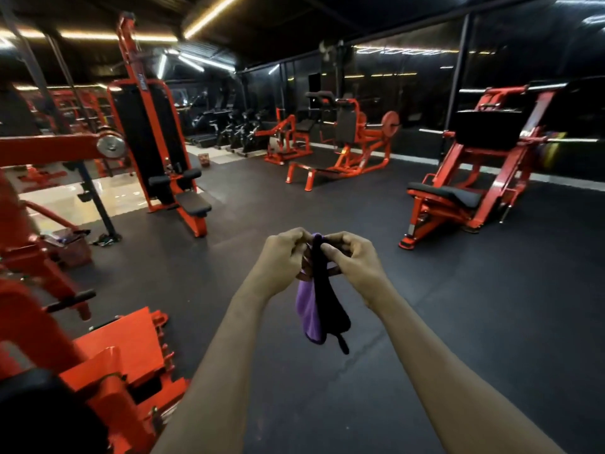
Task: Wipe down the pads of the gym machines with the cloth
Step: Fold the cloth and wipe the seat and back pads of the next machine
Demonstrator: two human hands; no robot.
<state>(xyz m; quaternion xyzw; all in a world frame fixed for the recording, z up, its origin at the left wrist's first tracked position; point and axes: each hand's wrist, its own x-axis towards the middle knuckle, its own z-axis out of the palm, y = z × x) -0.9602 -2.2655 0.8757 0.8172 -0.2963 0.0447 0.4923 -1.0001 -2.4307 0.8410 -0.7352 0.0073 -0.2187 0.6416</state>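
A purple and black cloth (319,306) hangs in front of me over the dark floor. My left hand (283,257) and my right hand (352,257) both pinch its top edge, close together, arms stretched forward. A red lat machine with a black seat pad (193,203) stands ahead on the left. On the right, a red leg press shows a black seat pad (445,193) and a black back pad (484,131). A black pad (32,417) sits at my lower left on a red machine.
Red machine frames (124,355) crowd the left side close to me. More red machines (347,139) and several exercise bikes (235,129) line the back. A small box (204,158) sits on the floor, and black rubber flooring (458,322) spreads around my hands.
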